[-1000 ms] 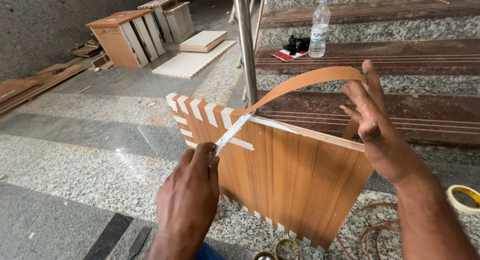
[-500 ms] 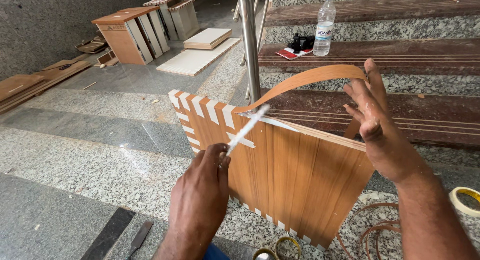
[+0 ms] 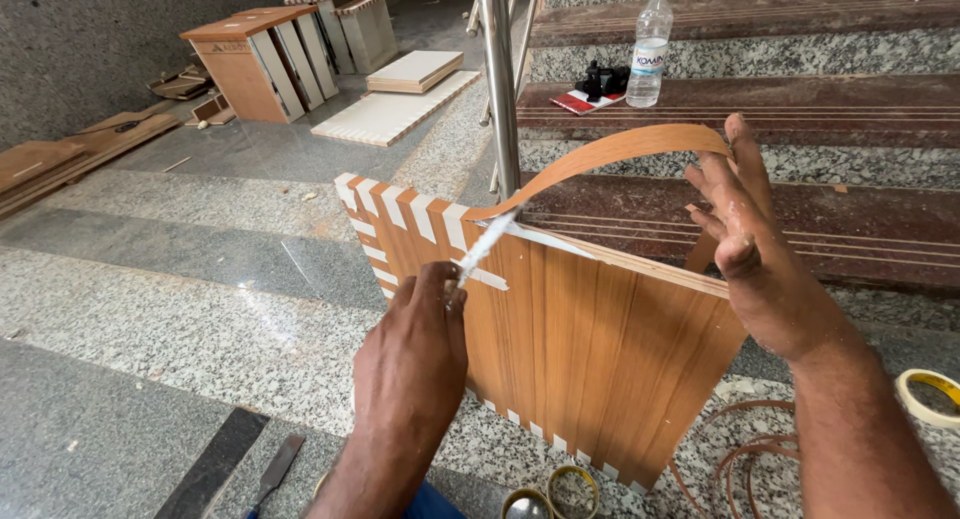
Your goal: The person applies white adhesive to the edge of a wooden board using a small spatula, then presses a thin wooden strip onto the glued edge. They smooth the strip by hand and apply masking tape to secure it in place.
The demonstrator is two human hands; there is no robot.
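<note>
left hand (image 3: 412,364) pinches a white strip (image 3: 487,247) at the wooden panel (image 3: 590,349) mid-frame; right hand (image 3: 745,244), fingers open, lifts orange edge band (image 3: 600,157); capped plastic bottle (image 3: 649,49) upper right, contents unclear.

orange-brown woodgrain panel (image 3: 590,349) w/ white stripes, matching edge strip (image 3: 610,151), grey speckled granite floor (image 3: 180,329).

Open granite floor on the left, crowded on the right.
A steel railing post (image 3: 499,89) and stone steps (image 3: 760,99) stand just behind the upright wooden panel (image 3: 590,349); tape rolls (image 3: 555,489) lie below it.
</note>
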